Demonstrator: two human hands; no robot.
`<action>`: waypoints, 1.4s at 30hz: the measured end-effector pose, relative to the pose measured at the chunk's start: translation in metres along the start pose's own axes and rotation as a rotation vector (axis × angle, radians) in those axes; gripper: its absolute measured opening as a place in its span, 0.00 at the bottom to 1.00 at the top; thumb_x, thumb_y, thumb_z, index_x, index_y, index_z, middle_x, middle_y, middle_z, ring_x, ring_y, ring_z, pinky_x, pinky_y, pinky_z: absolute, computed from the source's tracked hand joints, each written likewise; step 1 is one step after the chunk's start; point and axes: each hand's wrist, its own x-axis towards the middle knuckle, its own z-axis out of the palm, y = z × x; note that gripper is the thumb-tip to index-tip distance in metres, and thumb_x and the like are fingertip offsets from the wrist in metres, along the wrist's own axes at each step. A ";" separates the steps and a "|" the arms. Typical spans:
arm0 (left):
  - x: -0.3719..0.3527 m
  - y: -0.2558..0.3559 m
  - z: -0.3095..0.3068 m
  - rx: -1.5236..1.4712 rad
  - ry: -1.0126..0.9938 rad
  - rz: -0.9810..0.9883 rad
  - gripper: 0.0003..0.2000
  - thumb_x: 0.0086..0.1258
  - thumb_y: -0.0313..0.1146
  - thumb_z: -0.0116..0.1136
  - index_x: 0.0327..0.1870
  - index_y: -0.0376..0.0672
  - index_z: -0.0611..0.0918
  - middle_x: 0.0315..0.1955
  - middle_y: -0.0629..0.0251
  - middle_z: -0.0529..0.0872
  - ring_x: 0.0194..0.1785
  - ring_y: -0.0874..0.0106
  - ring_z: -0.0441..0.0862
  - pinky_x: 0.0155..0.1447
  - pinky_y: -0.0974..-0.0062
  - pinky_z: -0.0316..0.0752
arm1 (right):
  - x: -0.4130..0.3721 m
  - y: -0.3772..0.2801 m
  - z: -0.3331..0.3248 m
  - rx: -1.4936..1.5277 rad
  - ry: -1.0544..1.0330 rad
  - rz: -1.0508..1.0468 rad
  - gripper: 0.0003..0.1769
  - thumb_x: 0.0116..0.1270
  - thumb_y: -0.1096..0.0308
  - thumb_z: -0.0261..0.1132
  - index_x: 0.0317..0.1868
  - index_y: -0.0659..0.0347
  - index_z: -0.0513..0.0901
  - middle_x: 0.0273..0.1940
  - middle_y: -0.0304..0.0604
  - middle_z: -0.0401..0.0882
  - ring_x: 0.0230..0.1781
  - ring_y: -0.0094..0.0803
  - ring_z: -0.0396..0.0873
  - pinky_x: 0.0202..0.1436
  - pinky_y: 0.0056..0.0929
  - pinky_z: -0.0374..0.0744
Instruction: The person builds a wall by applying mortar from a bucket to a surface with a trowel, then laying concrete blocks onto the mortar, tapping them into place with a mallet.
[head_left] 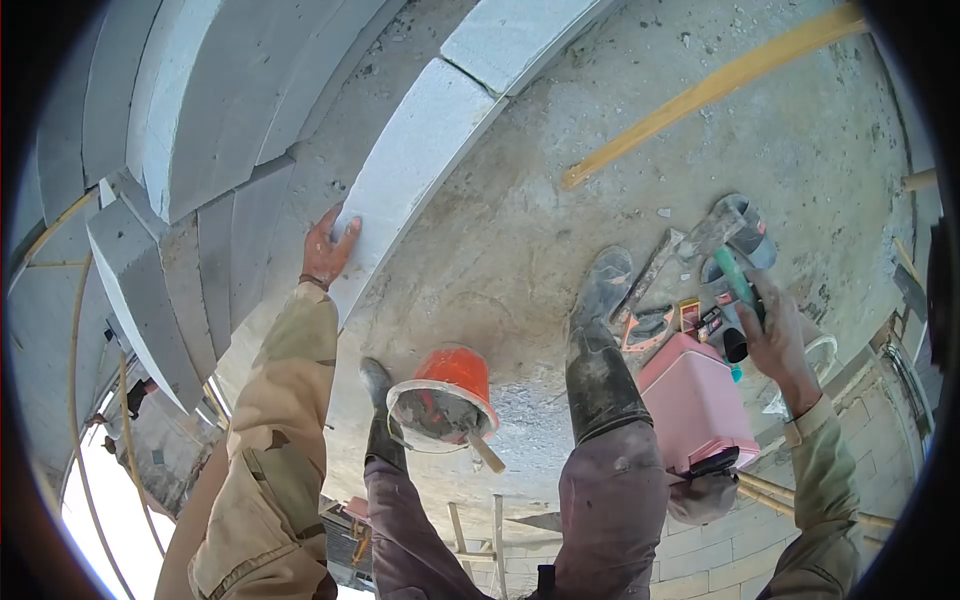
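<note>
My left hand (330, 247) rests with spread fingers against the edge of a long pale block (415, 150), one of a row running to the top of the view. At the right, my right hand (775, 335) is wrapped round the green handle of a tool (737, 278), whose head is hard to make out. Between my boots stands an orange bucket (455, 370) with grey mortar and a wooden-handled tool in it. Beside my right leg is a pink container (697, 400). A handsaw (648, 328) lies near it.
Large grey blocks (240, 100) are stacked at the upper left. A wooden strip (710, 95) lies on the concrete floor (530, 180) at the upper right. My boots (603, 370) stand on either side of the bucket. A block wall (720, 550) shows at the lower right.
</note>
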 end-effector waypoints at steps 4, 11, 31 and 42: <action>0.018 -0.045 0.018 -0.159 0.063 0.120 0.31 0.72 0.60 0.64 0.64 0.42 0.85 0.46 0.45 0.92 0.55 0.55 0.88 0.61 0.56 0.78 | -0.010 -0.110 0.064 0.206 -0.338 0.003 0.12 0.75 0.63 0.64 0.50 0.63 0.79 0.31 0.63 0.81 0.37 0.67 0.80 0.38 0.53 0.75; 0.003 -0.019 0.009 0.083 0.121 0.047 0.36 0.66 0.72 0.59 0.62 0.50 0.87 0.46 0.51 0.92 0.52 0.51 0.87 0.62 0.56 0.79 | 0.020 -0.240 0.188 -0.028 -0.179 -0.093 0.13 0.76 0.59 0.64 0.43 0.62 0.77 0.28 0.58 0.82 0.32 0.63 0.82 0.36 0.57 0.78; 0.008 -0.025 0.014 0.017 0.089 0.066 0.38 0.63 0.76 0.57 0.58 0.53 0.90 0.53 0.53 0.91 0.62 0.53 0.85 0.80 0.34 0.51 | 0.113 -0.253 0.193 -0.296 0.355 -0.403 0.12 0.76 0.61 0.65 0.44 0.62 0.79 0.28 0.58 0.81 0.28 0.61 0.82 0.30 0.52 0.77; -0.037 -0.040 0.026 -0.030 0.597 0.094 0.36 0.66 0.67 0.62 0.67 0.50 0.84 0.64 0.53 0.84 0.76 0.45 0.69 0.79 0.24 0.39 | -0.032 -0.330 0.223 0.042 -0.097 0.085 0.05 0.73 0.71 0.64 0.45 0.64 0.79 0.23 0.46 0.78 0.21 0.34 0.76 0.27 0.35 0.73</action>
